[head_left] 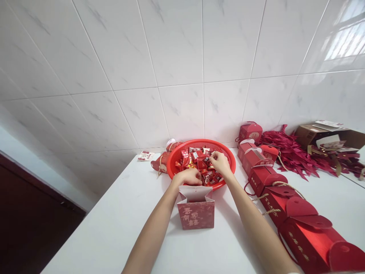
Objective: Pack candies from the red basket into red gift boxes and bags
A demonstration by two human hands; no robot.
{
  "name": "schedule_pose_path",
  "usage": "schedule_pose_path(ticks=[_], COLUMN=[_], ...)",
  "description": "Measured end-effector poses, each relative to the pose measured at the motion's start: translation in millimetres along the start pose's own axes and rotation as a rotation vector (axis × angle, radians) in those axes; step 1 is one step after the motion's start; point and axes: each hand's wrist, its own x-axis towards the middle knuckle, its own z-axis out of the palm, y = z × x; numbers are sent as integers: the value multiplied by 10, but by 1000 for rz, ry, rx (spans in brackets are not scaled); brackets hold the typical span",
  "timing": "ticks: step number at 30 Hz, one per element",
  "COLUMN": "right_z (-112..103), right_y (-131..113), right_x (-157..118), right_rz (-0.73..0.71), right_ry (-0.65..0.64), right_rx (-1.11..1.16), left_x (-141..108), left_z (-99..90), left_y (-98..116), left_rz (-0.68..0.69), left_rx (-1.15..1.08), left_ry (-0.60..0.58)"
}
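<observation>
We are reaching among mostly red wrapped sweets (196, 155), which are lying heaped in a round red basket (170, 167); nearer us, a red, pale-lettered box (197, 217) is standing upright and open.

Tabletop (114, 220) open left, boxes (261, 179) right — wall (181, 110) behind

There are two hands (220, 163), one basket (170, 167), one open paper box (196, 216) and one carton (306, 135)

1. Red gift boxes (258, 180) form a row on the right.
2. Magenta strips (288, 150) are heaped beside an open cardboard box (309, 136).
3. A red-printed white card (146, 156) lies far left.
4. Marbled white tiles (182, 57) cover the wall.
</observation>
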Motion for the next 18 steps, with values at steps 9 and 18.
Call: schedule_pose_path(ticks=[9, 18], right_z=[6, 17], right_y=[9, 25], right_x=[22, 28], right_rz=[-14, -32], right_ry=[24, 28], right_rx=[41, 70], left_x=[61, 94], left_z=[-8, -8], left_y=[-36, -98], left_rz=[148, 38], left_rx=[-221, -65], left_ry=[507, 452])
